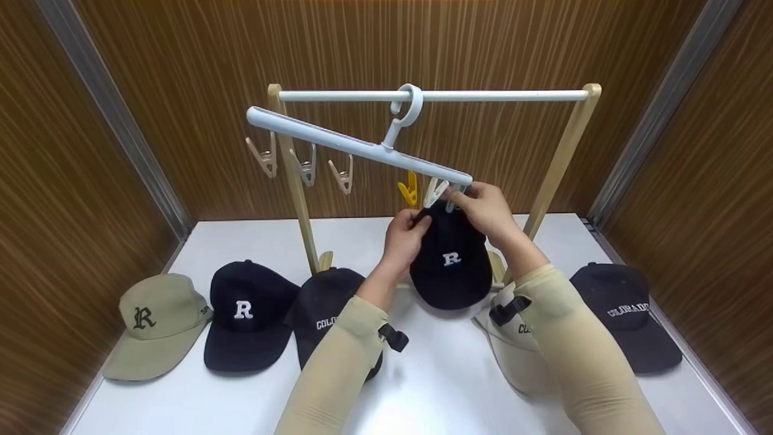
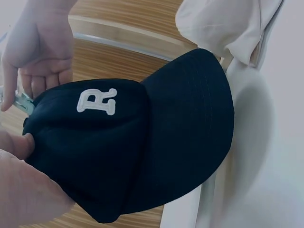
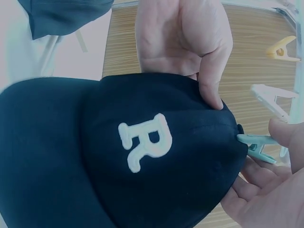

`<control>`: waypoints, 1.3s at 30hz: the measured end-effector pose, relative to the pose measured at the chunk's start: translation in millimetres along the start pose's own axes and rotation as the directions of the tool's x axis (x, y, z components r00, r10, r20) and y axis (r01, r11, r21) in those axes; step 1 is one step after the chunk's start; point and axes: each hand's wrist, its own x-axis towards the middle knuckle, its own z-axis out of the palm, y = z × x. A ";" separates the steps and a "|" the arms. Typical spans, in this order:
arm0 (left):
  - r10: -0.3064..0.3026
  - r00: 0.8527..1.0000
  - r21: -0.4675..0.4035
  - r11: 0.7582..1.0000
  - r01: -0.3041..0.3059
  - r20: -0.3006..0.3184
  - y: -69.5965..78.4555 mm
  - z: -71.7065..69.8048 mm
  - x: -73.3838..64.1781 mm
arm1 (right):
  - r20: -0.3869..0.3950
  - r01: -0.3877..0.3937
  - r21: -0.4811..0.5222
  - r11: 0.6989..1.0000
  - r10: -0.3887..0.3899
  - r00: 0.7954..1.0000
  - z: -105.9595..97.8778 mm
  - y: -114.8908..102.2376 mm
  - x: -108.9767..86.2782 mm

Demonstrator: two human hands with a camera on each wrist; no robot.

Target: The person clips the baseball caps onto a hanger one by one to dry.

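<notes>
Your held cap (image 1: 459,238) is navy-black with a white R (image 1: 452,259). In head view, you see a mint-green clip (image 3: 257,139) at its 12 o'clock, a yellow clip (image 1: 409,190) at 11 o'clock.

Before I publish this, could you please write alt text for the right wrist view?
The right hand holds a teal clip at the top of a dark cap with a white letter R, while the left hand grips the cap's side. A white clip and a yellow clip show at upper right.

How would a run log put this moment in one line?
left hand: grips dark R cap | right hand: pinches mint clip at cap's top | hanger: on rail, tilted down rightward
</notes>
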 end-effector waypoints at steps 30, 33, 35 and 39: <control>0.075 0.996 0.364 0.927 -0.089 0.053 -15.6 -18.7 -4.2 | -0.089 0.120 -0.199 0.973 -0.139 0.986 19.0 32.8 -8.8; 0.071 0.995 0.377 0.922 -0.090 0.063 -16.3 -20.3 -6.4 | -0.112 0.128 -0.202 0.971 -0.153 0.982 21.0 37.4 -10.8; 0.065 0.996 0.388 0.917 -0.086 0.069 -16.7 -21.4 -8.5 | -0.129 0.149 -0.211 0.966 -0.179 0.975 22.2 40.2 -12.4; 0.042 0.996 0.407 0.911 -0.071 0.080 -18.7 -23.5 -13.3 | -0.157 0.220 -0.248 0.944 -0.263 0.952 23.7 46.4 -14.4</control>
